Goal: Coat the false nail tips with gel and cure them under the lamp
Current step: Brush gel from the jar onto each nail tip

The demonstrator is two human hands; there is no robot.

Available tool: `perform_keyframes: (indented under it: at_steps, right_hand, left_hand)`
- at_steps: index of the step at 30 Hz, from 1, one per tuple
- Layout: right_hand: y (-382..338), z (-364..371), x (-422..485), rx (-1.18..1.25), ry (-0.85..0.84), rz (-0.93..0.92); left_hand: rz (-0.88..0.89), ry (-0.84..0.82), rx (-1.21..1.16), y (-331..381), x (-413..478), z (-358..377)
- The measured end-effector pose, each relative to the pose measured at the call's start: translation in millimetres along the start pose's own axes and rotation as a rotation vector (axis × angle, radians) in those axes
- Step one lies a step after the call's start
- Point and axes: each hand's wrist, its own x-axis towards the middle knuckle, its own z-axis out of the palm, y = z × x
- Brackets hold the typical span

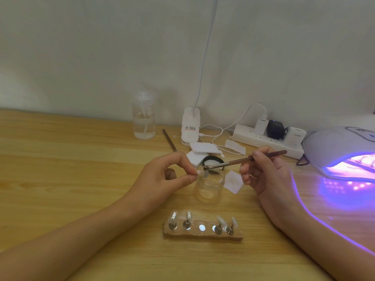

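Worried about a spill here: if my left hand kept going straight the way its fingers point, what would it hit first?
Probably the brush, whose bristle end sits right at the nail tip that the left hand pinches. Just beyond is the open clear jar, though depth is hard to judge.

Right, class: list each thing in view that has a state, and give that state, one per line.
left hand, pinches nail tip
right hand, holds brush
brush, bristles at the nail tip
jar, open, lid lying behind it
lamp, on, glowing purple
holder, four tips mounted, middle spot vacant
pump bottle, partly full
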Motion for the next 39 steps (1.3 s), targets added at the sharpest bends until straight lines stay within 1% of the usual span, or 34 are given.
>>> perform_keyframes:
  at_steps: [2, 4, 7, 9, 11, 14, 16, 18, 20, 22, 24, 26, 29, 32, 34, 37, 39]
  right_hand:
    - [-0.1, 1.9, -0.7, -0.026, -0.027, -0.008]
    - [0.9, 1.5, -1.0, -0.053, -0.006, -0.003]
    - [0.9, -0.3, 0.4, -0.009, 0.023, 0.004]
    - [-0.1, 0.3, 0.0, 0.006, -0.015, -0.005]
    - [-0.2, 2.0, -1.3, -0.03, -0.044, -0.015]
    - [1.2, 0.7, -0.8, -0.055, 0.001, -0.008]
    - [0.5, 0.2, -0.6, -0.023, 0.009, -0.005]
    - [-0.7, 1.7, -1.0, -0.012, -0.031, -0.019]
    - [-0.7, 2.9, -2.6, -0.05, -0.05, -0.033]
    - [0.4, 1.2, -2.8, -0.078, -0.015, -0.032]
    - [0.2, -0.2, -2.1, -0.048, 0.016, -0.029]
    - [-1.2, 0.9, -1.5, -0.005, -0.01, -0.033]
    - [-1.4, 4.1, -2.8, -0.04, -0.069, -0.042]
    - [-0.2, 1.7, -3.1, -0.07, -0.015, -0.035]
    - [-0.7, 0.7, -2.7, -0.034, 0.004, -0.03]
    - [-1.9, 2.5, -2.8, -0.015, -0.06, -0.042]
    - [-1.4, 3.4, -3.5, -0.042, -0.065, -0.046]
  left_hand:
    - [-0.003, 0.0, 0.002, -0.3, 0.1, 0.0]
    - [-0.001, 0.001, 0.01, -0.6, 0.2, 0.4]
    - [0.008, -0.003, 0.012, -0.7, 0.4, 0.3]
    - [0.009, -0.005, 0.009, -0.9, 0.3, 0.0]
    - [0.009, -0.008, 0.004, -1.0, 0.1, -0.3]
    - [0.019, -0.011, 0.001, -1.1, -0.1, -0.1]
    - [0.03, -0.011, 0.009, -0.3, -0.2, 0.5]
    - [0.035, -0.009, 0.018, 0.3, -0.2, 0.5]
    - [0.036, -0.007, 0.017, 0.6, -0.4, 0.2]
    - [0.031, -0.002, 0.012, 0.8, -0.4, 0.2]
    - [0.029, 0.001, 0.012, 1.3, -0.5, 0.7]
    - [0.027, -0.002, 0.016, 1.9, -0.8, 1.0]
    - [0.018, 0.003, 0.014, 1.7, -1.1, 0.9]
    - [0.011, 0.011, 0.011, 1.3, -0.6, 0.9]
    - [0.012, 0.013, 0.007, 1.3, -0.5, 1.3]
    - [0.009, 0.013, 0.001, 1.6, -0.9, 1.3]
    - [0.011, 0.009, 0.006, 1.6, -1.0, 1.2]
